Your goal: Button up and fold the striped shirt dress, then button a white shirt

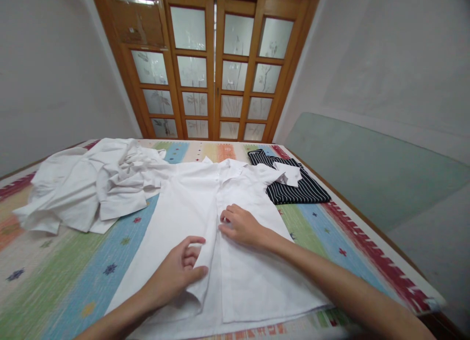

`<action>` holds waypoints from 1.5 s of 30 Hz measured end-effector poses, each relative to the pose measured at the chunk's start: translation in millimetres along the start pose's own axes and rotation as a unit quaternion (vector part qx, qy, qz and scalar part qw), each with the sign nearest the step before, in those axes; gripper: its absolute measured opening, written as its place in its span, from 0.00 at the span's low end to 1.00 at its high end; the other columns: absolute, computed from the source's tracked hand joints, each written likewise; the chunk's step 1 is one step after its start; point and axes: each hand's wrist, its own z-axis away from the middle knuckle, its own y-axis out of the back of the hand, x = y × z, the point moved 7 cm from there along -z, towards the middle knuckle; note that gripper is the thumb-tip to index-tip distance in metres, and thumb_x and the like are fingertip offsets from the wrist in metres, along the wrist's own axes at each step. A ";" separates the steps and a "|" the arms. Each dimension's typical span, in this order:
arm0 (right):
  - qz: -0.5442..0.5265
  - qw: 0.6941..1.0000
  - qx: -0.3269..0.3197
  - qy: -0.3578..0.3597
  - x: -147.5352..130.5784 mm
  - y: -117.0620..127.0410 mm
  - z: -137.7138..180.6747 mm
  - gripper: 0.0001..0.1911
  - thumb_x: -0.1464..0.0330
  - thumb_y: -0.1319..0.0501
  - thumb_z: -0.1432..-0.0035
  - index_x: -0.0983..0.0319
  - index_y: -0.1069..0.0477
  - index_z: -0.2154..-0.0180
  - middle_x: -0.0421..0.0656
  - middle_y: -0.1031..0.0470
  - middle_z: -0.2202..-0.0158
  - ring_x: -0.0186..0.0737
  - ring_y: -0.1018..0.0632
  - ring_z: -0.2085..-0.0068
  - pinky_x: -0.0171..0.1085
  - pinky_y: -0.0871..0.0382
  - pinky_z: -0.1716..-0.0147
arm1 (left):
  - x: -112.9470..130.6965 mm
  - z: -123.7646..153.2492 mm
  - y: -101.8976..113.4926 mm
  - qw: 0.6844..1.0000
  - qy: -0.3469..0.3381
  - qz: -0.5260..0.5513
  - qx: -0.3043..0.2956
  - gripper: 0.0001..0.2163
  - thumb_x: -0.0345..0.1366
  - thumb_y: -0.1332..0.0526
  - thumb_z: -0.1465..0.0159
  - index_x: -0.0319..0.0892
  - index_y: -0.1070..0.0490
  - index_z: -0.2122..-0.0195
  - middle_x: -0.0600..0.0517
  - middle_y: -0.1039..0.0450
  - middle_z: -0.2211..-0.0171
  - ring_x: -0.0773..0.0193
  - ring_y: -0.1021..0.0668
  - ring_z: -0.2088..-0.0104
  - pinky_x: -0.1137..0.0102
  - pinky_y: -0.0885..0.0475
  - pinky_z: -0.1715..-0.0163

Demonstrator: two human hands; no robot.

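Observation:
A white short-sleeved shirt (253, 276) lies spread out face up in front of me, collar at the far end. Its front is parted down the middle below the top. My left hand (183, 264) has the edge of the left front panel between thumb and curled fingers, and the lower part of that panel is slightly lifted. Higher up, my right hand (240, 225) pinches at the edge of the right front panel with bent fingers. Whether a button is in those fingertips is too small to tell.
A striped, multicoloured cover (128, 242) lies beneath everything. Crumpled white clothes (84, 183) are heaped at the left. A folded black garment with white stripes (301, 188) sits at the far right, partly under the shirt's sleeve. Wooden glass-paned doors (216, 61) stand behind; walls flank both sides.

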 end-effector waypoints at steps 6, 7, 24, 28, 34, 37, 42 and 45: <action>-0.015 0.999 -0.052 -0.005 -14.4 -9.4 10.6 0.13 0.61 0.39 0.43 0.61 0.29 0.58 0.44 0.24 0.64 0.39 0.26 0.66 0.34 0.44 0.69 | 13.6 17.0 -25.9 0.990 -0.057 -0.120 -0.039 0.13 0.38 0.40 0.42 0.42 0.34 0.56 0.58 0.41 0.73 0.68 0.32 0.71 0.74 0.35 0.71; -0.014 0.998 -0.053 -0.012 -13.8 -10.0 10.5 0.15 0.60 0.39 0.43 0.61 0.29 0.57 0.44 0.24 0.64 0.39 0.26 0.66 0.34 0.44 0.70 | 13.7 18.6 -28.1 0.987 -0.074 -0.135 -0.043 0.15 0.36 0.40 0.42 0.43 0.35 0.54 0.57 0.40 0.72 0.68 0.31 0.70 0.74 0.34 0.70; -0.107 0.992 -0.062 -0.034 6.4 8.7 9.6 0.13 0.75 0.49 0.43 0.63 0.26 0.70 0.43 0.23 0.68 0.38 0.26 0.66 0.34 0.40 0.64 | 23.7 46.9 -69.3 0.874 -0.214 -0.405 -0.165 0.35 0.25 0.46 0.46 0.47 0.51 0.36 0.49 0.28 0.62 0.58 0.25 0.61 0.65 0.31 0.57; -0.087 0.994 -0.055 -0.041 14.7 21.6 17.2 0.13 0.72 0.48 0.42 0.63 0.35 0.78 0.40 0.31 0.75 0.35 0.32 0.70 0.34 0.44 0.68 | 26.6 46.3 -75.1 0.874 -0.231 -0.392 -0.170 0.33 0.26 0.46 0.43 0.47 0.51 0.36 0.47 0.27 0.55 0.56 0.25 0.55 0.64 0.31 0.52; -0.116 0.990 -0.053 -0.063 19.4 28.3 24.6 0.15 0.70 0.41 0.50 0.61 0.44 0.83 0.36 0.42 0.81 0.33 0.38 0.75 0.33 0.49 0.73 | 23.8 43.8 -73.9 0.870 -0.231 -0.400 -0.168 0.18 0.27 0.46 0.41 0.46 0.38 0.50 0.49 0.28 0.59 0.60 0.25 0.61 0.67 0.30 0.58; -0.126 0.990 -0.033 -0.052 17.5 30.7 24.0 0.07 0.75 0.42 0.59 0.62 0.40 0.81 0.36 0.37 0.78 0.32 0.37 0.75 0.32 0.48 0.74 | 29.6 48.7 -77.6 0.850 -0.249 -0.422 -0.192 0.10 0.25 0.47 0.42 0.45 0.36 0.62 0.50 0.29 0.63 0.61 0.27 0.65 0.69 0.31 0.63; -0.170 0.984 -0.011 -0.045 14.3 34.2 19.2 0.09 0.80 0.47 0.58 0.63 0.32 0.76 0.40 0.29 0.73 0.35 0.31 0.71 0.32 0.40 0.68 | 37.5 57.4 -83.2 0.827 -0.257 -0.457 -0.202 0.09 0.23 0.45 0.43 0.45 0.36 0.66 0.50 0.29 0.64 0.62 0.27 0.66 0.70 0.32 0.64; -0.198 0.979 -0.005 -0.048 14.5 34.1 16.9 0.14 0.82 0.49 0.59 0.63 0.29 0.74 0.41 0.27 0.71 0.35 0.29 0.69 0.32 0.38 0.66 | 36.1 59.9 -86.5 0.817 -0.257 -0.470 -0.214 0.08 0.24 0.45 0.42 0.44 0.35 0.65 0.50 0.29 0.63 0.62 0.27 0.65 0.70 0.31 0.63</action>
